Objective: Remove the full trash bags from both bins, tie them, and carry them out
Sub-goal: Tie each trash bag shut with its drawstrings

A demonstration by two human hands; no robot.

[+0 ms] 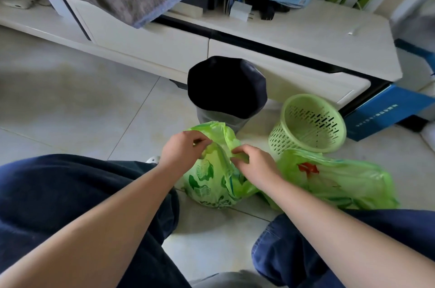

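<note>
On the floor between the knees, the left hand and right hand pinch the printed green bag by its mouth, fingers closed on plastic. A second green bag lies just right. Beyond stand the black bin and green basket, open tile to their left.

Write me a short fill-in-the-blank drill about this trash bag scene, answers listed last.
1. Both hands, left hand and right hand, grip the top of a ____ coloured bag.
2. The slotted green basket lies tipped on the ____.
3. The second bag lies to the ____ of the held one.
4. The dark bin stands ____.

Answers: green; floor; right; upright
</note>
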